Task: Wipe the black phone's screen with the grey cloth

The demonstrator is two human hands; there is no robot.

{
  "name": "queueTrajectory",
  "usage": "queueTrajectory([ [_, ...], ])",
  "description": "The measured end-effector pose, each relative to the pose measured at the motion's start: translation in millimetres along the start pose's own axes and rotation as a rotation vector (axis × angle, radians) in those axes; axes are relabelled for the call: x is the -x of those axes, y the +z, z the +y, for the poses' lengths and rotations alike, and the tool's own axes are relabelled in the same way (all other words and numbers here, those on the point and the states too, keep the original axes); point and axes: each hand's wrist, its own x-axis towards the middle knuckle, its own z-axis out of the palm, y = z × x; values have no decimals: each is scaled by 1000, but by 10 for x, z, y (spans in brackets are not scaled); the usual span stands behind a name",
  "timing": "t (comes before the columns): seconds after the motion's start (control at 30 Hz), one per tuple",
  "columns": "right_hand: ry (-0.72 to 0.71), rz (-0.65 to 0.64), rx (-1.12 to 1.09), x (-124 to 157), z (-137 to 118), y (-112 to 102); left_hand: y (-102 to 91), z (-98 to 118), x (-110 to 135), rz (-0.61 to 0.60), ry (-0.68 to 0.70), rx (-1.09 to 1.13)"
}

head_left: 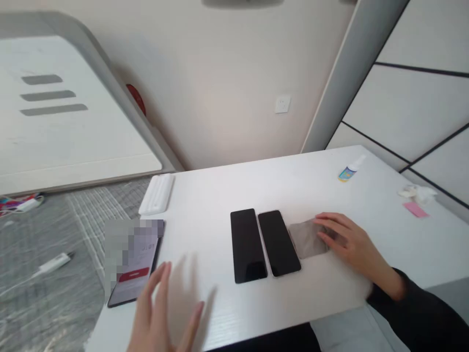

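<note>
1. The right hand (pixel 350 239) presses its fingers down on a grey cloth (pixel 307 239), pinning it to the white table (pixel 205 195).
2. The left hand (pixel 161 313), blurred, hovers open at the table's near edge, fingers spread, holding nothing.
3. The cloth touches a black smartphone (pixel 278 243), lying face up just beside a second black smartphone (pixel 247 246).
4. Farther out are a third phone (pixel 135 288) (its screen partly pixelated), a white ribbed pad (pixel 157 194), a small spray bottle (pixel 350 171), crumpled tissue (pixel 415 193) and a pink slip (pixel 415 209).
</note>
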Motion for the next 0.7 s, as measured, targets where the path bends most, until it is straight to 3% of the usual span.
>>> queueTrajectory([
  [0.1, -13, -62, 13, -84, -10, 40, 233, 608, -67, -152, 183, -7],
  [0.13, -30, -71, 15, -132, -37, 44, 300, 781, -123, -147, 280, -44],
  [0.23, -57, -62, 29, -244, -69, 47, 491, 1076, -272, -222, 480, -154],
  [0.4, -39, -67, 21, -265, 23, 39, 622, 1033, -350, -265, 556, -272],
  [0.57, 114, -106, -100, -354, -27, -8, 560, 787, -470, -253, 527, -327],
  [0.7, 245, -49, -324, -501, -141, -62, 487, 669, -567, -210, 486, -337],
])
